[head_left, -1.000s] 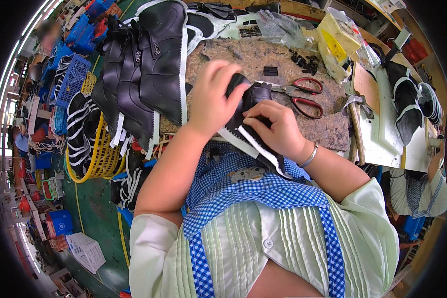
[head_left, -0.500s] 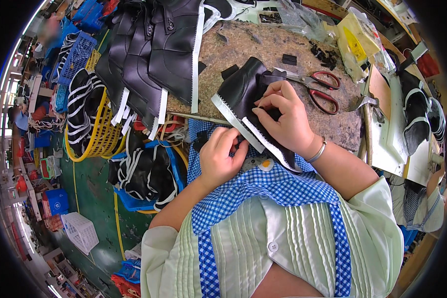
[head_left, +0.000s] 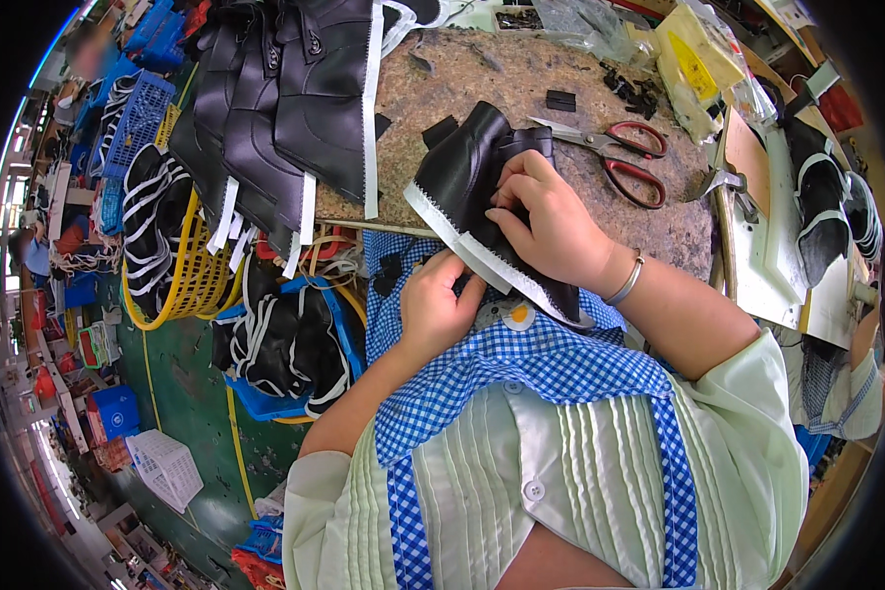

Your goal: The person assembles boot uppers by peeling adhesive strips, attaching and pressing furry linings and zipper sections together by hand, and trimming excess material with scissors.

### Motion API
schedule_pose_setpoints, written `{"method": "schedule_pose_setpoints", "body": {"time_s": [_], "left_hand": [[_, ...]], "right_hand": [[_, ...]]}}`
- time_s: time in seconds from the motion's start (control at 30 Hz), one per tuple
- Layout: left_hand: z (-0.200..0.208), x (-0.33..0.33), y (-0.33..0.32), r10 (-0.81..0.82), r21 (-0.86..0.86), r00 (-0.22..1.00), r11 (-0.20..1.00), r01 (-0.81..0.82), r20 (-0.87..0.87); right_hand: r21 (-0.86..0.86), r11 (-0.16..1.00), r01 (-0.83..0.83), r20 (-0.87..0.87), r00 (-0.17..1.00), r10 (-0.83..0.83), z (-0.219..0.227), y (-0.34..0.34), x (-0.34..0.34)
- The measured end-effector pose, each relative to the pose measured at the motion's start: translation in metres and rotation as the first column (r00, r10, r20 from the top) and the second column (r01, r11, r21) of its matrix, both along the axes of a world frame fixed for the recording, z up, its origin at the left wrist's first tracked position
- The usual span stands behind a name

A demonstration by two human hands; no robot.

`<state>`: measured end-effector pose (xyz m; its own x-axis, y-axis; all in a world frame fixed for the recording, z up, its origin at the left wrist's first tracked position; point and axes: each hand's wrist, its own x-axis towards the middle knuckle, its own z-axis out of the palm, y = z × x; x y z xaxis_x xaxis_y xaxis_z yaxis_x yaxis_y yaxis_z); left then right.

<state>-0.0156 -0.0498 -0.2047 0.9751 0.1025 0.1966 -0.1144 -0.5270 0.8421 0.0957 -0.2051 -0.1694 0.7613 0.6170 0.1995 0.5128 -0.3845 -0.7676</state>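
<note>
A black shoe upper (head_left: 465,162) with a white stitched strip along its lower edge is held at a slant over my lap, at the near edge of the worktable. My left hand (head_left: 435,307) grips it from below at the white strip; some of its fingers are hidden behind the upper. Over the middle of the upper, my right hand (head_left: 553,218) is closed, with thumb and forefinger in a pinch. Whatever lies between those fingertips is too small to make out. Scissors with red and black handles (head_left: 631,162) lie on the table just beyond my right hand.
Several black uppers (head_left: 329,118) hang over the table's left edge. A yellow basket (head_left: 192,265) and a blue crate (head_left: 234,366) of white-edged uppers stand at left. Black scraps (head_left: 560,100) and a yellow container (head_left: 696,64) are on the worn tabletop (head_left: 442,79). More uppers (head_left: 822,216) lie at right.
The upper has tilted and shifted slightly left and up, and my right hand has moved left with it. My left hand's fingers have gone further behind the white strip.
</note>
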Motion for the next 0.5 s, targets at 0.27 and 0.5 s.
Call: {"method": "schedule_pose_setpoints", "body": {"time_s": [0.27, 0.5], "left_hand": [[-0.006, -0.006, 0.003, -0.005, -0.048, 0.994, 0.999, -0.001, -0.110], [-0.011, -0.012, 0.004, 0.000, 0.025, 0.999, 1.000, -0.001, 0.046]], "right_hand": [[-0.056, 0.986, -0.154, -0.032, 0.988, 0.152, 0.005, -0.011, 0.014], [-0.104, 0.917, -0.384, -0.203, 0.911, 0.358, 0.010, -0.010, 0.022]]}}
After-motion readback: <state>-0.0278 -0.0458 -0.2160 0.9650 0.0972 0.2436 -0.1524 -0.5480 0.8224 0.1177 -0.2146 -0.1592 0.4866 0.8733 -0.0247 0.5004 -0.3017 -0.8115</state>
